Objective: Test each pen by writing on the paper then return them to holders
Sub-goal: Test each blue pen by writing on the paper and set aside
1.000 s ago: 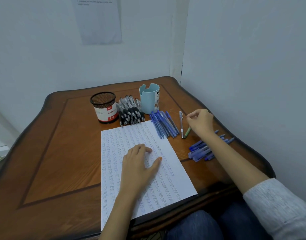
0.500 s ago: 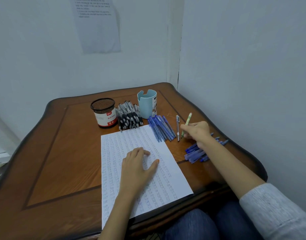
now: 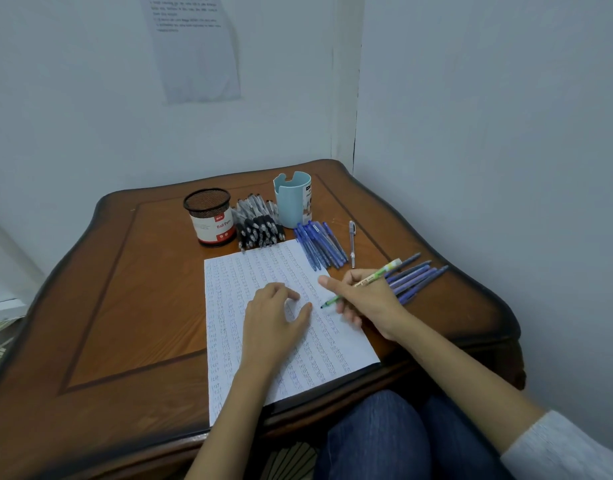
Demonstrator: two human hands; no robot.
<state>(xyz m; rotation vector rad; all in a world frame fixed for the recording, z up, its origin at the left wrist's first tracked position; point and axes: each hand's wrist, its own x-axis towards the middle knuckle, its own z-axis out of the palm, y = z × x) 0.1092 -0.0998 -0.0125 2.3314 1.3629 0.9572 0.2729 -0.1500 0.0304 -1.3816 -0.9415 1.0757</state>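
A white sheet of paper covered in rows of small writing lies on the wooden table. My left hand rests flat on it with fingers spread. My right hand grips a green pen, its tip over the paper's right part. At the back stand a black mesh holder and a light blue holder. Between them lies a heap of black pens. Blue pens lie right of the heap, and more blue pens lie beside my right hand.
A single silver pen lies between the two blue groups. Walls close the table in at the back and right. A printed sheet hangs on the back wall. My knees in jeans are under the table's near edge.
My right hand picked the green pen up from beside the silver pen and brought it left and nearer, tip down over the paper. The left hand stayed on the sheet.
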